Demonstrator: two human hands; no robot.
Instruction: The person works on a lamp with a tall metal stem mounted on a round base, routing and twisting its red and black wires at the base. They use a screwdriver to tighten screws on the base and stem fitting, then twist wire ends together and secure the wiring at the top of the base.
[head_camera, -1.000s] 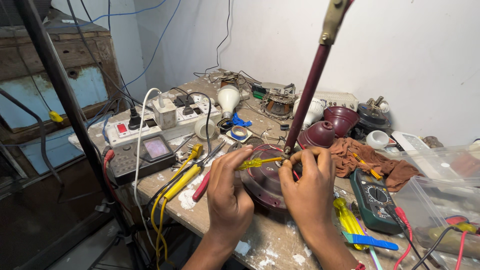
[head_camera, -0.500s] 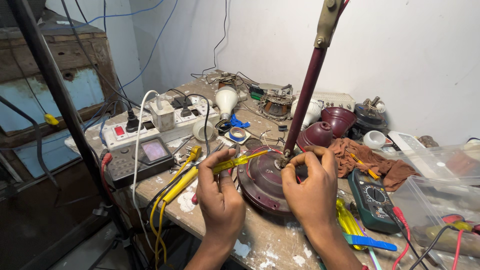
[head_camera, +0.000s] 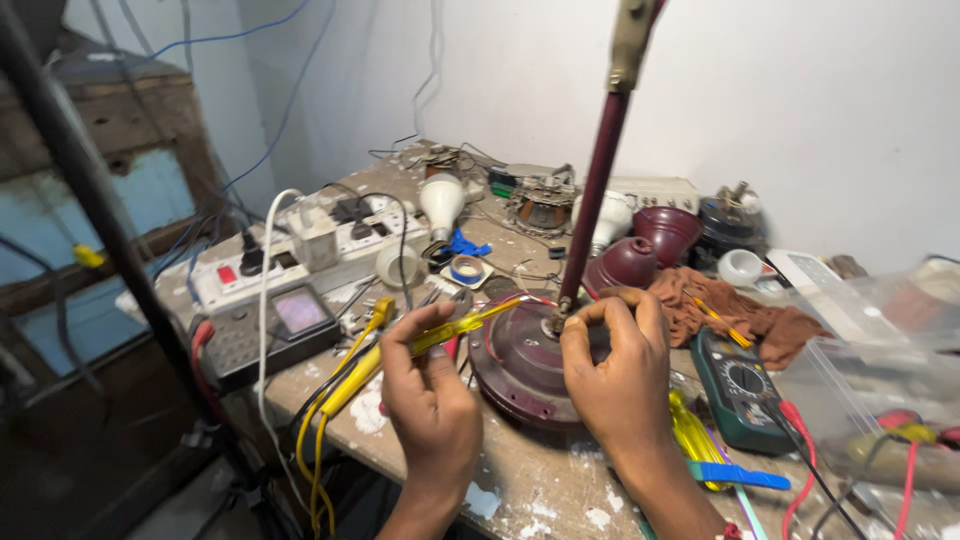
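Observation:
A dark maroon round fan motor housing (head_camera: 520, 365) lies on the workbench, with a maroon rod (head_camera: 597, 180) rising from its middle. My left hand (head_camera: 425, 385) grips a yellow-handled screwdriver (head_camera: 470, 325), whose tip points at the foot of the rod. My right hand (head_camera: 610, 360) rests on the housing's right side, fingers pinched at the base of the rod. What the fingertips hold there is hidden.
A white power strip (head_camera: 300, 255) and a small meter box (head_camera: 290, 320) lie at left, with yellow cables (head_camera: 330, 420) hanging off the bench edge. A green multimeter (head_camera: 740, 385), brown cloth (head_camera: 720, 305) and clear plastic box (head_camera: 880, 340) sit at right. A bulb (head_camera: 440, 200) and maroon cups (head_camera: 665, 230) stand behind.
Both hands slid slightly toward the front of the housing. The screwdriver tilted so its tip now reaches the rod's base. The camera view shifted a little.

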